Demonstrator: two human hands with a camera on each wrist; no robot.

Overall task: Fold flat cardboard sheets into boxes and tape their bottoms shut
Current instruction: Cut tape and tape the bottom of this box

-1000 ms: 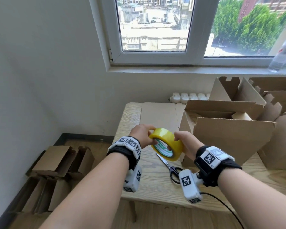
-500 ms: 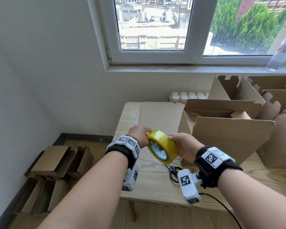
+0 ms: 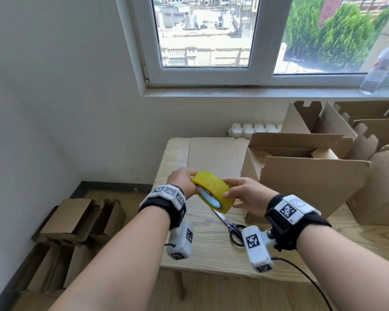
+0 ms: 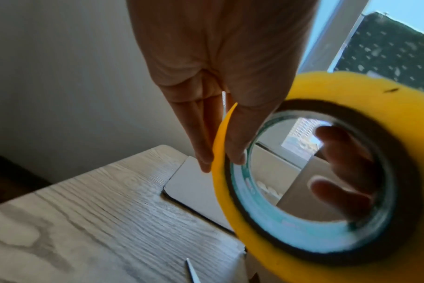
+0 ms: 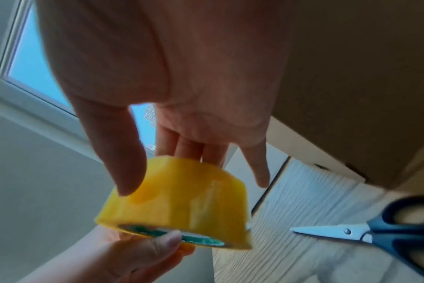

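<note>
- Folded boxes (image 3: 76, 218) on the floor at left, likely done and set aside.
- Left hand (image 3: 182, 184) pinches the rim of the yellow tape roll (image 3: 213, 191), thumb inside the core, steadying it above the tabletop (image 3: 173, 153).
- Right hand (image 3: 247, 195): fingers (image 5: 259, 168) spread over the roll's outer face, thumb on it, probably hunting the tape end.
- Scissors (image 3: 230, 227) lie below, ready for cutting.
- Open box (image 3: 310, 182) stands at right, awaiting tape.

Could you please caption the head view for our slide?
Both hands, left hand and right hand, hold a yellow tape roll above scissors.
</note>
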